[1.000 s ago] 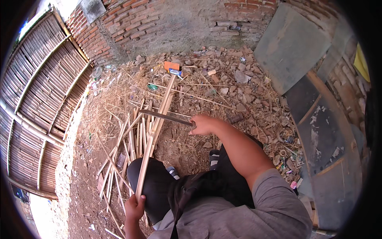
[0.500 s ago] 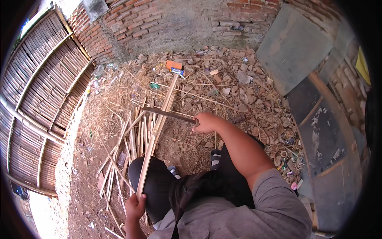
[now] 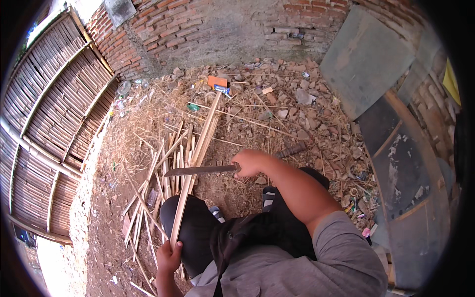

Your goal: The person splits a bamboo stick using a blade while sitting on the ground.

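Observation:
My left hand (image 3: pixel 169 255) is closed around the near end of a long split bamboo strip (image 3: pixel 202 148), which slants up and away over my left knee. In my right hand (image 3: pixel 250 163) is the handle of a machete (image 3: pixel 203 170) with a dark blade. The blade lies across the strip, its tip pointing left; whether it touches the strip I cannot tell. Loose bamboo strips (image 3: pixel 143 218) lie in a pile on the ground beside my left leg, partly beneath the held strip.
Rubble and broken bricks (image 3: pixel 292 106) cover the ground ahead, below a brick wall (image 3: pixel 222 34). A bamboo slat fence (image 3: pixel 54 114) stands at left. Grey and black panels (image 3: pixel 368 59) lean on the right. An orange piece of litter (image 3: pixel 216 81) lies near the strip's far end.
My right hand has drawn the machete nearer to me along the bamboo strip, and its blade has turned more level. My left hand has stayed in place.

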`<move>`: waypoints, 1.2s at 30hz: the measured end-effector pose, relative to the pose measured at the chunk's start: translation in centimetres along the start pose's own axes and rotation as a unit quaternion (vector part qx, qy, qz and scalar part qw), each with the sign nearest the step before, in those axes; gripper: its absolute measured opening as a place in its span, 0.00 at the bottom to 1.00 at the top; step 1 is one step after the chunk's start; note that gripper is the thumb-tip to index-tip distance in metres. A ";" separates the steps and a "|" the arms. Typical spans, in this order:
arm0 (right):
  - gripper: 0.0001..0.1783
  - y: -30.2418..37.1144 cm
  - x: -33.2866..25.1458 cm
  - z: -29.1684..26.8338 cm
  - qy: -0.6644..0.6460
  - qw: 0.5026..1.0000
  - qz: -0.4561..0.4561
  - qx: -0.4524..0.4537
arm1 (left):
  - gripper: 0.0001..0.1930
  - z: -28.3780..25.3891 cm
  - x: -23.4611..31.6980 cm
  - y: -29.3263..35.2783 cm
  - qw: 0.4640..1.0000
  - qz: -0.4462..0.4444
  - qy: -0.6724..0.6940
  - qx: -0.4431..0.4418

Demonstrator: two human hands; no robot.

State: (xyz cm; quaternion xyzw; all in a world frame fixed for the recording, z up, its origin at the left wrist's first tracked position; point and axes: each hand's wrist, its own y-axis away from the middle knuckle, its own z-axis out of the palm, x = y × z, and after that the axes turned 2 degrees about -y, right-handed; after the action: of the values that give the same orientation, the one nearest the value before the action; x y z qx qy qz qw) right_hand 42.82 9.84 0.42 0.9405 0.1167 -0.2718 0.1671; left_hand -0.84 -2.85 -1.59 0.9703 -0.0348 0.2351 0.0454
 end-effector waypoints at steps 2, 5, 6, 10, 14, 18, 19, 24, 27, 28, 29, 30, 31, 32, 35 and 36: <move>0.25 -0.4 2.1 -0.1 -0.017 0.999 0.012 0.032 | 0.22 0.1 0.0 -0.1 1.000 0.002 0.020 0.000; 0.27 -0.4 3.8 -0.8 -0.077 0.993 0.062 0.067 | 0.22 0.3 -0.5 0.0 1.000 0.007 0.026 0.007; 0.29 -0.8 4.3 -0.7 -0.051 0.992 0.060 0.099 | 0.22 0.4 -0.4 -0.1 1.000 0.008 0.027 0.006; 0.31 -1.1 5.2 -0.2 -0.060 0.992 0.067 0.092 | 0.23 0.1 0.2 0.0 1.000 -0.005 0.014 -0.002; 0.31 -1.2 3.7 0.6 -0.073 0.993 0.056 0.078 | 0.23 -0.1 0.8 0.0 1.000 -0.005 0.022 -0.002; 0.27 0.0 0.4 -0.1 -0.023 0.999 0.037 0.005 | 0.23 0.0 0.2 0.1 1.000 -0.015 0.016 -0.004; 0.27 -0.2 0.6 0.0 -0.023 0.999 0.038 0.006 | 0.23 0.0 0.2 0.1 1.000 -0.014 0.020 -0.001; 0.25 -0.4 2.1 -0.3 -0.026 0.999 0.027 0.025 | 0.22 0.0 0.4 0.0 1.000 -0.007 0.027 0.001; 0.27 0.0 2.9 -0.3 -0.038 0.996 0.039 0.077 | 0.21 0.0 0.4 0.0 1.000 -0.004 0.026 -0.006; 0.27 -0.3 3.4 -0.2 -0.039 0.995 0.040 0.077 | 0.21 0.1 0.2 0.0 1.000 0.000 0.028 -0.002; 0.28 -0.8 4.1 -0.1 -0.053 0.995 0.046 0.076 | 0.21 0.1 0.1 0.0 1.000 0.004 0.030 0.002; 0.29 -0.9 4.2 -0.2 -0.067 0.994 0.052 0.074 | 0.21 0.2 0.0 -0.1 1.000 0.004 0.031 0.002; 0.29 -0.9 4.2 -0.2 -0.067 0.994 0.053 0.074 | 0.21 0.2 -0.1 -0.1 1.000 0.002 0.030 0.000; 0.28 -0.9 4.1 -0.1 -0.067 0.994 0.059 0.067 | 0.20 0.3 -0.1 -0.1 1.000 0.000 0.029 -0.001; 0.28 -1.2 4.0 0.2 -0.065 0.994 0.058 0.064 | 0.21 0.3 0.2 0.0 0.999 -0.003 0.041 0.002; 0.28 -1.3 4.1 0.3 -0.064 0.994 0.053 0.069 | 0.21 0.2 0.4 0.0 0.999 -0.003 0.041 0.002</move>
State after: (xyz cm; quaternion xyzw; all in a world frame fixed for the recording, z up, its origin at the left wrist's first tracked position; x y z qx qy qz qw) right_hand 45.63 11.42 -2.40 0.9352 0.0372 -0.3298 0.1234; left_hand -0.42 -2.91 -1.59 0.9599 -0.0294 0.2750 0.0455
